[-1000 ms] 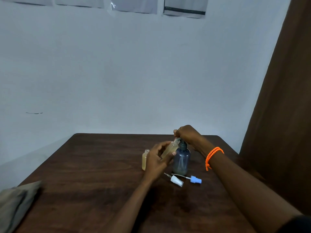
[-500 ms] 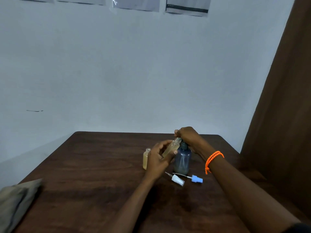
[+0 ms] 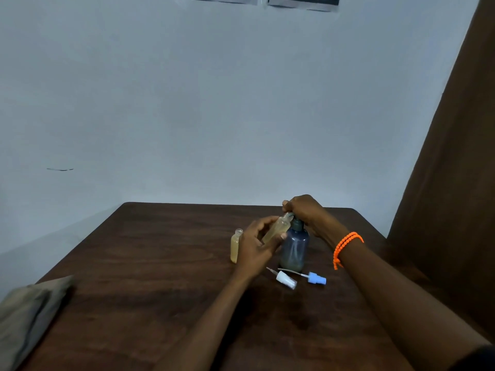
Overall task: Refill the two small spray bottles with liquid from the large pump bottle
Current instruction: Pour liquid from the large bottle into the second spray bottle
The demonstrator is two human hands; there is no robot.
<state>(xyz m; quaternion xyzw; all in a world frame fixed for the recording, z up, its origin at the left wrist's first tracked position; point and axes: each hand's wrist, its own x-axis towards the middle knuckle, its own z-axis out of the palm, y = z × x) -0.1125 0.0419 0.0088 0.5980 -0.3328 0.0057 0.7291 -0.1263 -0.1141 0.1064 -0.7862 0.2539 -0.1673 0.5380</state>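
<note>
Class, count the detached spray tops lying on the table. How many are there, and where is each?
2. The white spray top lies just in front of the large pump bottle; the blue spray top lies to its right. Nothing suggests more behind the hands.

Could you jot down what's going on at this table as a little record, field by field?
Left hand: holds a small bottle tilted, mouth up at the pump
Right hand: on top of the large pump bottle
Second small bottle: upright, uncapped, yellowish liquid inside
White spray cap: lying on the table
Blue spray cap: lying beside the white one
Wristband: orange, on the right wrist
Cloth: at the table's left edge
</note>
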